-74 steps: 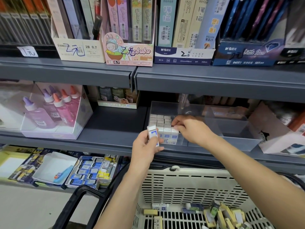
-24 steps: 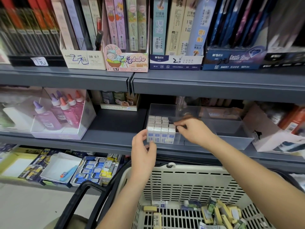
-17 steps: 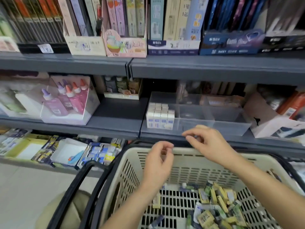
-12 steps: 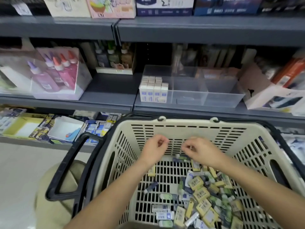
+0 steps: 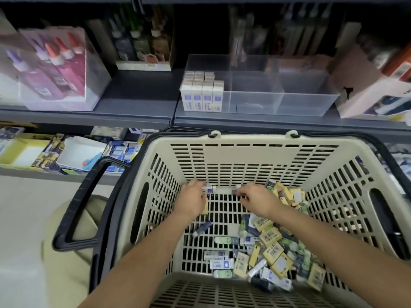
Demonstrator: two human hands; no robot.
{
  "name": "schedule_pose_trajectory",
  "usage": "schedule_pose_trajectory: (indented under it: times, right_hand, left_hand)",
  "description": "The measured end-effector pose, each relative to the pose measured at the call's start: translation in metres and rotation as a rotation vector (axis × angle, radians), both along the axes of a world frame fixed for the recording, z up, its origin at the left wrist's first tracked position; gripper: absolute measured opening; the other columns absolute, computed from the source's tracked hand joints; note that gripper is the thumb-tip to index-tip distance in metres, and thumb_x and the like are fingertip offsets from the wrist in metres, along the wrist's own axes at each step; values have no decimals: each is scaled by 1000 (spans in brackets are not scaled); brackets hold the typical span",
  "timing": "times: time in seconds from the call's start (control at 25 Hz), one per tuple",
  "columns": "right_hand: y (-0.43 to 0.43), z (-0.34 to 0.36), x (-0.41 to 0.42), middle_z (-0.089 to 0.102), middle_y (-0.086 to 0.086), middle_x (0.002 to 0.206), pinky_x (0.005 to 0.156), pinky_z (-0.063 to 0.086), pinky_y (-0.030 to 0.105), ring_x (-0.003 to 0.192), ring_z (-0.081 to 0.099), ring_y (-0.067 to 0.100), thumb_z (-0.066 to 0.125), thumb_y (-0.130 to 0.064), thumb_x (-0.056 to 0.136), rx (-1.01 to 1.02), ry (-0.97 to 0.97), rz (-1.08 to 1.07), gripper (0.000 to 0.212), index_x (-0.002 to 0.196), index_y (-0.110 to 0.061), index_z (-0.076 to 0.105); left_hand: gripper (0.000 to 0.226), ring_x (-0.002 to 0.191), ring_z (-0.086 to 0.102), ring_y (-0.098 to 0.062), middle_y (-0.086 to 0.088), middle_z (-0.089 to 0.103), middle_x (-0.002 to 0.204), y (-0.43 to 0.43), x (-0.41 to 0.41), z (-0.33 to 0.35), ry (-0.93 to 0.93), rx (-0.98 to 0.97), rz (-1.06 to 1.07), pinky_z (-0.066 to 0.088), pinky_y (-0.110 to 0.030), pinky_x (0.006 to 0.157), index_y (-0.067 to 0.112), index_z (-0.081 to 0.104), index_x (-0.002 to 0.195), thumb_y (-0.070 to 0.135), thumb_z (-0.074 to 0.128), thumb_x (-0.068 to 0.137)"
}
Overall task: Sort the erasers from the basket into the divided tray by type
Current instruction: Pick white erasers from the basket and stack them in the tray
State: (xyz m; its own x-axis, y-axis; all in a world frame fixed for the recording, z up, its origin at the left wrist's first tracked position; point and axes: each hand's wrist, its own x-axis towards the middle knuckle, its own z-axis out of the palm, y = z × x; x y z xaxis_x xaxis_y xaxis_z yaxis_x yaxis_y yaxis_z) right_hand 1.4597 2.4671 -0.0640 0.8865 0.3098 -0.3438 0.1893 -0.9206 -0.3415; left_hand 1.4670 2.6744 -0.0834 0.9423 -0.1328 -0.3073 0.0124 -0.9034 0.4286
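1. Progress: early, by my reading. The divided tray point(image 5: 307, 105) sits at the front edge of the shelf point(image 5: 138, 92), above the far rim of the basket point(image 5: 251, 138). Only its left compartment is stocked. There the sorted erasers point(image 5: 202, 94) stand upright in tight rows, a front row of four against the front wall. The middle and right compartments show no erasers that I can make out.
2. Left to do: most of it. A loose pile point(image 5: 275, 247) covers the right half of the basket floor, thickest toward the near right corner. A smaller cluster sits in the far right corner.
3. Left hand point(image 5: 192, 201): down at the far left of the basket floor. Its fingers curl onto one end of a white-and-blue eraser point(image 5: 210, 189) lying along the foot of the far wall. It looks like a pinch; lifted or not, cannot tell.
4. Right hand point(image 5: 259, 197): just right of that eraser, also at the far wall, fingers bent at something small. It is blurred, so I cannot tell whether they are clamped on it or only touching.
5. Stock: small rectangular blocks in paper sleeves.
   - The white-and-blue kind matches the tray rows. Several white-and-blue spares point(image 5: 219, 264) lie toward the near edge.
   - Yellow-sleeved erasers point(image 5: 270, 236) with dark print look the most numerous.
   - Green-and-white erasers point(image 5: 225, 240) have rounded ends.
   - One dark-sleeved eraser point(image 5: 202, 227) lies alone near the middle of the floor.
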Motion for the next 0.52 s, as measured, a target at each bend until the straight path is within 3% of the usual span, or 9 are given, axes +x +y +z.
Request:
schedule_pose_trajectory:
  times: [0.16,0.24,0.32,0.4,0.52]
  right_hand:
    - [-39,6,-3,66,-3,114,85,50,27,98,62,13,49,-17,92,-27,-23,-47,26,112,-21,65]
    - [-46,8,-6,68,-4,111,90,48,28,96,63,13,50,-19,92,-37,3,-38,25,112,-21,64]
    - [-41,4,-10,65,-4,114,101,38,35,102,61,15,52,-31,91,-177,-3,57,28,116,-22,60]
    - [-30,-3,-16,56,-2,119,103,28,40,111,54,18,50,-44,88,-392,11,154,38,118,-22,57]
    - [-14,-8,-24,52,2,114,95,28,40,111,49,20,49,-40,88,-437,23,120,31,110,-20,59]
  left_hand:
    - [50,119,45,-24,-2,52,130,-4,1,-8,-128,187,-85,42,-38,94,23,41,136,8,48,89]
    - [48,117,45,-24,-4,52,127,-4,-2,-15,-220,280,-168,41,-37,93,22,43,132,6,49,87]
    - [48,115,46,-23,-3,51,125,-6,-5,-19,-274,296,-220,39,-35,94,20,45,129,3,49,85]
    - [49,114,48,-22,-4,54,124,-8,-3,-20,-261,284,-209,39,-35,95,17,46,128,0,50,82]
    - [43,114,47,-24,-5,56,122,-7,-3,-20,-193,349,-229,38,-36,96,15,51,122,2,52,82]
